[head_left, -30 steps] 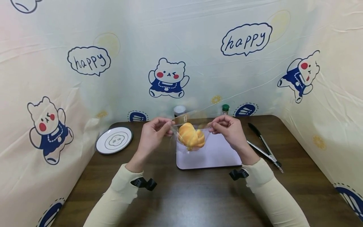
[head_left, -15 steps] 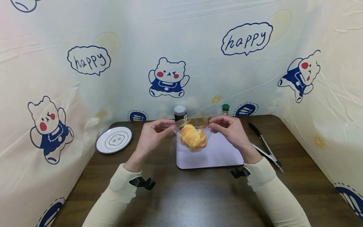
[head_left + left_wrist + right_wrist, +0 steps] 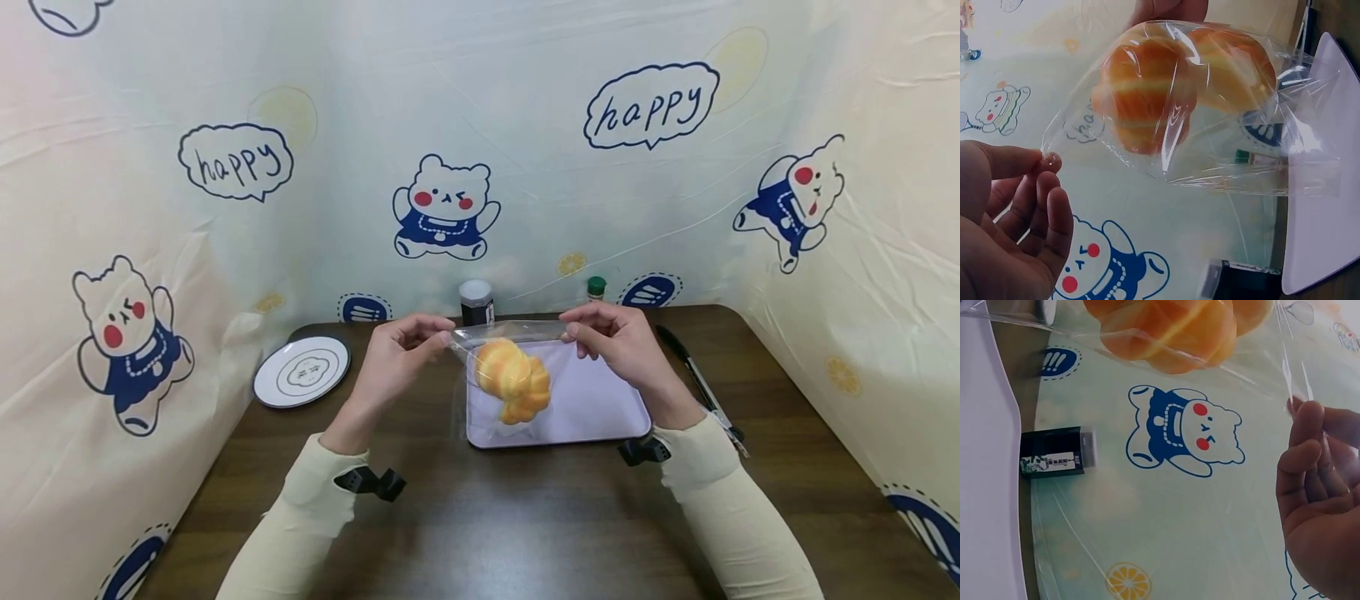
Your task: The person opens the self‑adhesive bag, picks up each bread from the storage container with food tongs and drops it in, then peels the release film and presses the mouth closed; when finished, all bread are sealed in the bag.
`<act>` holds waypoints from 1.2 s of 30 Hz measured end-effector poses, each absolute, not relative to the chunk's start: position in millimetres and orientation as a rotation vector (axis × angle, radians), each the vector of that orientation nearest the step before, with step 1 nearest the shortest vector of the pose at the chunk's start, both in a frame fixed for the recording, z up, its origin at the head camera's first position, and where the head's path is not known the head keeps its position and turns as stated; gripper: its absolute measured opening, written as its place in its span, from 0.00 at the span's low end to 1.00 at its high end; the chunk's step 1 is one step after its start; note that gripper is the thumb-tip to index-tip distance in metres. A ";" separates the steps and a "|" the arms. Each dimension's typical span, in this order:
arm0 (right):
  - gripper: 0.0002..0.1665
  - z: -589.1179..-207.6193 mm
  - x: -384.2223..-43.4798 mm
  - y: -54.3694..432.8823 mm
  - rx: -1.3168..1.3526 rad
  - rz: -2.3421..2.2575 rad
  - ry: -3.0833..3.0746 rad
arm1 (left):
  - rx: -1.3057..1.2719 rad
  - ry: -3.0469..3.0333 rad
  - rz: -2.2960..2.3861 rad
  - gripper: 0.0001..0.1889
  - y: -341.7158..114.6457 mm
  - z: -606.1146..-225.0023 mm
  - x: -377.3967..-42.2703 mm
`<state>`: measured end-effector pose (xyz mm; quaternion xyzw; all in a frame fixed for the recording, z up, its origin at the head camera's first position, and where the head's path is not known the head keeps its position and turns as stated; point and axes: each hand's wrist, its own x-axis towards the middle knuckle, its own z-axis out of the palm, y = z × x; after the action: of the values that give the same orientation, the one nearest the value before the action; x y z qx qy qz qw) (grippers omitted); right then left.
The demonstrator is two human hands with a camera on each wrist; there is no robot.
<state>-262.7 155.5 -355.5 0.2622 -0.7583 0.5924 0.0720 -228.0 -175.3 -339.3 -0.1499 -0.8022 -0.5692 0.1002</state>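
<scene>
A clear plastic bag (image 3: 480,335) is stretched between my two hands, with golden-yellow bread (image 3: 513,377) inside it. My left hand (image 3: 397,354) pinches one upper corner of the bag between thumb and forefinger, as the left wrist view shows up close. At the opposite corner my right hand (image 3: 615,343) pinches the film the same way. The bread (image 3: 1147,94) has a lobed, ridged shape with orange-brown tops, and the film wrinkles around it. Below and behind the bag is a pale lilac board (image 3: 585,404), partly covered by it in the head view.
On the dark wooden table (image 3: 495,517) a white plate (image 3: 281,385) sits at the left. Black-handled tongs (image 3: 705,387) lie at the right, partly behind the right arm. A dark jar with a whitish lid (image 3: 476,302) and a green-capped bottle (image 3: 596,289) stand at the back.
The bag's top edge, raised and slanted earlier, now runs nearly level between the hands. The bread hangs slightly lower, and my hands have spread a little apart.
</scene>
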 end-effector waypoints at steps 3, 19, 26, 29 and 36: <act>0.11 -356.2 -261.9 157.5 0.916 1.809 -2.199 | -0.517 -2.314 -1.797 0.10 -177.2 -338.7 -227.3; 0.13 -355.2 -257.5 162.8 1.136 1.795 -2.171 | -0.678 -2.181 -2.050 0.13 -186.4 -339.6 -226.4; 0.07 -351.9 -253.9 163.1 1.000 1.741 -2.233 | -0.616 -2.358 -1.772 0.13 -186.9 -340.2 -223.9; 0.06 -351.7 -254.0 163.8 0.951 1.715 -2.266 | -0.575 -2.383 -1.728 0.14 -186.2 -340.1 -222.7; 0.09 -350.5 -255.1 166.9 1.061 1.752 -2.188 | -0.565 -2.308 -1.791 0.18 -187.1 -339.9 -220.7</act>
<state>-255.1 166.9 -350.5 0.3531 -0.7281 0.5830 0.0725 -220.7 -187.1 -339.9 -0.1892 -0.7729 -0.5999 0.0831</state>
